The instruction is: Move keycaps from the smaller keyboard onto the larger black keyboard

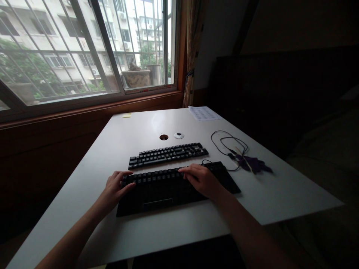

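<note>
A black keyboard (pixel 159 192) lies on the white table, with keycaps seated in its upper rows; its lower part looks dark and flat. My left hand (pixel 117 185) grips the keyboard's left end, the thumb on the keys and the fingers at the far corner. Over the upper rows, my right hand (pixel 200 179) is closed, fingertips down at a keycap (pixel 176 170) mostly covered by them. Just behind the keyboard, loose black keycaps (pixel 165 155) are laid out in rows like a second keyboard. The right hand hides part of the keyboard's upper right.
A black cable (pixel 220 151) loops on the right beside a crumpled purple cloth (pixel 254 164) and a thin stick (pixel 248 160). Farther back are a cable hole (pixel 164 137), its round cover (pixel 178 135), printed paper (pixel 203 113) and yellow notes (pixel 126 115). A barred window (pixel 123 89) lies beyond.
</note>
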`<control>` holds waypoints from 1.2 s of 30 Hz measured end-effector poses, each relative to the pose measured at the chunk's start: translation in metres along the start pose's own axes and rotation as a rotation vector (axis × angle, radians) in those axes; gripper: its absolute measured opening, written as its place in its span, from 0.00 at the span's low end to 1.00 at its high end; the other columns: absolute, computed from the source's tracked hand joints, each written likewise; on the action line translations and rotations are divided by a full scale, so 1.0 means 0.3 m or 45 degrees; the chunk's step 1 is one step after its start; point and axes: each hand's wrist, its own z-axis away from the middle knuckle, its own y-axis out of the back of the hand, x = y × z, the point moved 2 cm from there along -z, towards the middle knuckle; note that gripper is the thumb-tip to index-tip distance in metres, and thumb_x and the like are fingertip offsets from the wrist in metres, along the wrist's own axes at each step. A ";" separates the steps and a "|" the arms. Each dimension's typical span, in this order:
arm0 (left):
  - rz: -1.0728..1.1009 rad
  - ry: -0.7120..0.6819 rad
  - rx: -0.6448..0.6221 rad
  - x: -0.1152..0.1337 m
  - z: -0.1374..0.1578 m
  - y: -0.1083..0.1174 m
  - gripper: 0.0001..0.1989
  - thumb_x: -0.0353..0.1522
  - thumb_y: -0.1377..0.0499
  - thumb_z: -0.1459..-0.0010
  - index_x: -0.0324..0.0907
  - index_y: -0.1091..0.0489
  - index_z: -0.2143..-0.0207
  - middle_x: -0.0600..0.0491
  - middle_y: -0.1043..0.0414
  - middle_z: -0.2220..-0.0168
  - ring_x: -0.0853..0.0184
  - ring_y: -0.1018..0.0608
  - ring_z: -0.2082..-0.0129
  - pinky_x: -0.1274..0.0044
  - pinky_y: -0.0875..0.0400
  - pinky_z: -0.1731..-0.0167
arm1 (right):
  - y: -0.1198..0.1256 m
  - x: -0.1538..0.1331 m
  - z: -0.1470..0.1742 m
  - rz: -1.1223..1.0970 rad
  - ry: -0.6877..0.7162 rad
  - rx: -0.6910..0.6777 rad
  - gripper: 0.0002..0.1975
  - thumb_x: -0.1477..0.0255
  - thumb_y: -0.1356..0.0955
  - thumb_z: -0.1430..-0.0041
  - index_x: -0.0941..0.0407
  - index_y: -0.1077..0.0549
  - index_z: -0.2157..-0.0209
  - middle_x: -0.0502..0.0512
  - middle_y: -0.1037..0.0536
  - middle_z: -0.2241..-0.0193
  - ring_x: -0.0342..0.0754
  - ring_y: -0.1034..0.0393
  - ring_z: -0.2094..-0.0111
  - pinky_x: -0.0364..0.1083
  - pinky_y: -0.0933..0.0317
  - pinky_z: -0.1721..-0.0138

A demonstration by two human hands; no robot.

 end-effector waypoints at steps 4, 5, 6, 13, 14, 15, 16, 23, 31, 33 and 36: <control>-0.011 0.011 0.004 -0.002 -0.001 -0.001 0.26 0.54 0.39 0.41 0.48 0.26 0.48 0.47 0.31 0.50 0.53 0.27 0.52 0.56 0.28 0.48 | -0.002 0.002 -0.001 -0.001 0.003 0.002 0.16 0.79 0.35 0.34 0.51 0.22 0.51 0.51 0.20 0.67 0.47 0.24 0.64 0.48 0.30 0.57; -0.010 0.015 0.002 -0.002 -0.002 -0.001 0.26 0.54 0.39 0.41 0.48 0.26 0.48 0.47 0.31 0.50 0.53 0.27 0.52 0.56 0.28 0.48 | -0.002 0.002 -0.002 0.002 0.005 0.003 0.16 0.80 0.35 0.34 0.51 0.22 0.51 0.51 0.20 0.67 0.47 0.24 0.64 0.47 0.30 0.57; -0.011 0.017 0.000 -0.001 -0.002 -0.001 0.26 0.54 0.39 0.41 0.48 0.26 0.48 0.47 0.31 0.50 0.53 0.27 0.51 0.55 0.29 0.47 | -0.003 0.002 -0.002 0.007 0.008 0.003 0.16 0.80 0.35 0.34 0.51 0.22 0.51 0.51 0.20 0.67 0.48 0.24 0.64 0.47 0.30 0.57; 0.003 0.035 -0.026 0.000 -0.004 0.000 0.26 0.53 0.39 0.41 0.47 0.26 0.48 0.46 0.31 0.48 0.53 0.26 0.50 0.56 0.28 0.47 | -0.002 -0.001 -0.004 0.006 0.018 0.005 0.15 0.80 0.35 0.34 0.52 0.22 0.51 0.52 0.20 0.67 0.47 0.24 0.64 0.48 0.30 0.56; -0.004 0.034 -0.024 0.000 -0.005 0.000 0.26 0.53 0.39 0.41 0.48 0.25 0.48 0.46 0.31 0.49 0.53 0.26 0.50 0.56 0.28 0.47 | -0.002 -0.002 -0.004 0.007 0.021 0.008 0.15 0.80 0.35 0.34 0.52 0.22 0.52 0.52 0.20 0.67 0.47 0.24 0.64 0.48 0.30 0.56; -0.013 0.028 -0.021 0.001 -0.006 0.001 0.26 0.53 0.39 0.41 0.48 0.25 0.48 0.46 0.31 0.49 0.53 0.26 0.50 0.56 0.28 0.47 | -0.002 -0.003 -0.005 0.010 0.024 0.008 0.15 0.80 0.35 0.34 0.52 0.22 0.52 0.52 0.20 0.67 0.47 0.24 0.64 0.48 0.30 0.56; -0.021 0.022 -0.019 0.002 -0.007 0.002 0.25 0.53 0.39 0.42 0.48 0.25 0.49 0.46 0.31 0.49 0.53 0.26 0.50 0.56 0.28 0.47 | -0.001 -0.004 -0.006 0.012 0.026 0.008 0.15 0.80 0.35 0.34 0.52 0.22 0.52 0.52 0.20 0.67 0.47 0.24 0.64 0.48 0.30 0.57; -0.043 -0.003 -0.036 0.011 -0.014 0.009 0.24 0.51 0.38 0.42 0.49 0.24 0.49 0.47 0.30 0.50 0.53 0.25 0.50 0.58 0.26 0.49 | 0.003 -0.009 -0.008 0.025 0.029 0.013 0.15 0.80 0.35 0.35 0.52 0.22 0.53 0.51 0.20 0.68 0.47 0.24 0.65 0.47 0.30 0.58; -0.048 0.012 -0.034 -0.003 -0.009 -0.001 0.25 0.51 0.38 0.42 0.48 0.26 0.47 0.46 0.31 0.49 0.51 0.27 0.49 0.55 0.30 0.46 | 0.002 -0.006 -0.007 0.017 0.016 0.006 0.15 0.79 0.35 0.34 0.52 0.22 0.52 0.52 0.19 0.67 0.48 0.24 0.64 0.47 0.30 0.58; -0.025 0.011 -0.034 -0.008 -0.007 -0.003 0.26 0.51 0.38 0.41 0.47 0.27 0.46 0.46 0.31 0.49 0.52 0.27 0.49 0.56 0.30 0.46 | 0.002 -0.006 -0.007 0.014 0.026 0.007 0.15 0.80 0.35 0.34 0.52 0.22 0.52 0.52 0.19 0.67 0.48 0.24 0.64 0.47 0.30 0.58; 0.012 0.010 -0.015 -0.010 0.001 0.001 0.25 0.50 0.39 0.39 0.47 0.28 0.45 0.46 0.31 0.48 0.54 0.26 0.50 0.59 0.29 0.47 | 0.000 -0.003 -0.005 0.026 0.029 0.007 0.15 0.80 0.35 0.35 0.52 0.22 0.53 0.53 0.19 0.67 0.48 0.24 0.64 0.47 0.30 0.59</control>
